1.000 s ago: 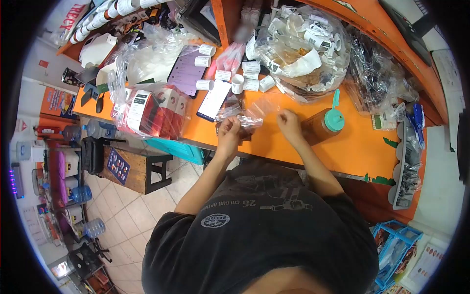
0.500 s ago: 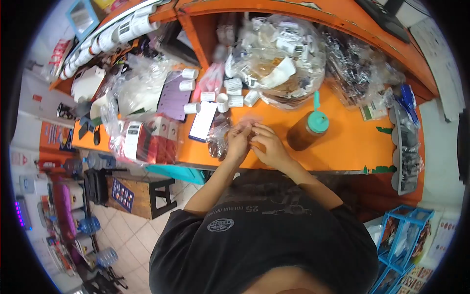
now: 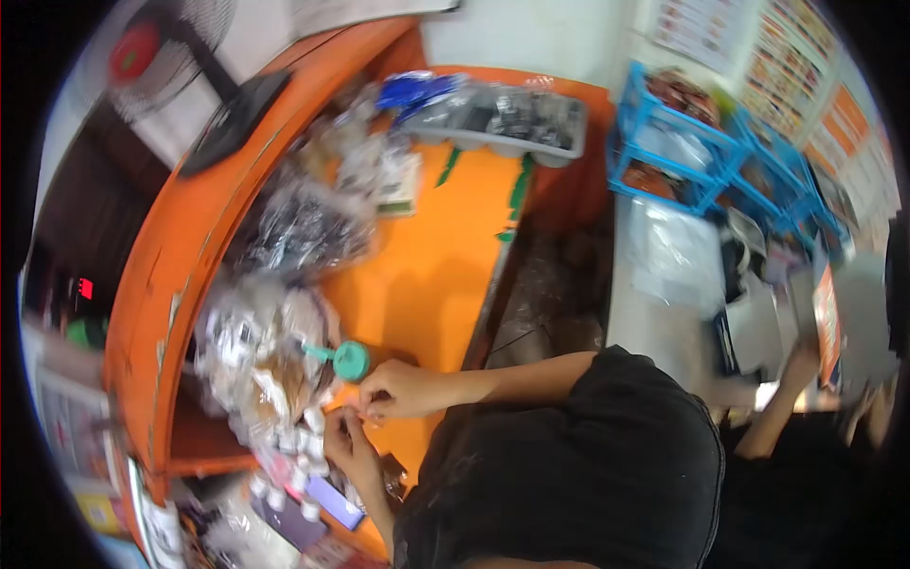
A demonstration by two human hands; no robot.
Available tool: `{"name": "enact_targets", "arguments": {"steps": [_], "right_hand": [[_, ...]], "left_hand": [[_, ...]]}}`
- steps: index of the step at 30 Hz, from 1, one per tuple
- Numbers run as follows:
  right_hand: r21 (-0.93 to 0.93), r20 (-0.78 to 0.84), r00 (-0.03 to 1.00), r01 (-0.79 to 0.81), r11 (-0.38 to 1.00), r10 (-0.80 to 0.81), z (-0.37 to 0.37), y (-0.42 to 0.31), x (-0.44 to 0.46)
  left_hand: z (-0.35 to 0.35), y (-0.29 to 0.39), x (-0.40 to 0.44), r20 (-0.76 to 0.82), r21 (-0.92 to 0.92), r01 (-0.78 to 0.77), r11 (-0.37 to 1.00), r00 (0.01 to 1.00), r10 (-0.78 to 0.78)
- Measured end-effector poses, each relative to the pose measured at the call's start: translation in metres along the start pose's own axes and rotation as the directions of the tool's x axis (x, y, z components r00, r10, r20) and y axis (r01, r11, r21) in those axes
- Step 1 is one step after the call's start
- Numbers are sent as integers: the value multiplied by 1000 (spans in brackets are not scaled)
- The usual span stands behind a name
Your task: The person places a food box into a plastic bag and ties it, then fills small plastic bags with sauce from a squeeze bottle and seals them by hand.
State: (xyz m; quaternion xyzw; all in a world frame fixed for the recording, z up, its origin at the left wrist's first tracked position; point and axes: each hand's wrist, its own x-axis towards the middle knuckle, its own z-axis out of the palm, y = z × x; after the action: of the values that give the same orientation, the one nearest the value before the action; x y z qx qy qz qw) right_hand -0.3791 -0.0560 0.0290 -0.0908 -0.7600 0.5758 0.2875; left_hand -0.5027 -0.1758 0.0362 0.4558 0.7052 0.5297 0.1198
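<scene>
My right hand (image 3: pixel 393 390) is closed, fingertips pinched, just beside the teal-lidded bottle (image 3: pixel 351 361). Below it, near its fingertips, my left hand (image 3: pixel 350 443) has its fingers bent together. Whatever lies between the fingers is too small and blurred to make out. Small white paper rolls (image 3: pixel 308 442) lie to the left of my left hand. A phone (image 3: pixel 334 503) and a dark packet (image 3: pixel 391 470) are on the orange table (image 3: pixel 417 284) close to my left wrist.
A large clear bag of crumpled papers (image 3: pixel 261 356) and a bag of dark plastic (image 3: pixel 313 228) line the orange shelf (image 3: pixel 156 313). A grey tray (image 3: pixel 502 119) sits at the table's far end. Blue baskets (image 3: pixel 673 142) stand right. Another person's arm (image 3: pixel 779 410) shows at the right.
The view has swung right, bringing the baskets and another person into sight. My hands first came together from apart; they are still close together, now near the bottle.
</scene>
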Motion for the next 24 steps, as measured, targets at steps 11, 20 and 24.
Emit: {"name": "enact_targets", "arguments": {"steps": [11, 20, 24], "right_hand": [[-105, 55, 984, -161, 981, 167, -31, -15, -18], [-414, -4, 997, 64, 908, -72, -22, -6, -13], [64, 420, 894, -204, 977, 159, -36, -44, -1]], "left_hand": [[27, 5, 21, 452, -224, 201, 954, 888, -80], [0, 32, 39, 574, 16, -105, 994, 815, 76], [-25, -13, 40, 657, -287, 108, 952, 745, 113]]}}
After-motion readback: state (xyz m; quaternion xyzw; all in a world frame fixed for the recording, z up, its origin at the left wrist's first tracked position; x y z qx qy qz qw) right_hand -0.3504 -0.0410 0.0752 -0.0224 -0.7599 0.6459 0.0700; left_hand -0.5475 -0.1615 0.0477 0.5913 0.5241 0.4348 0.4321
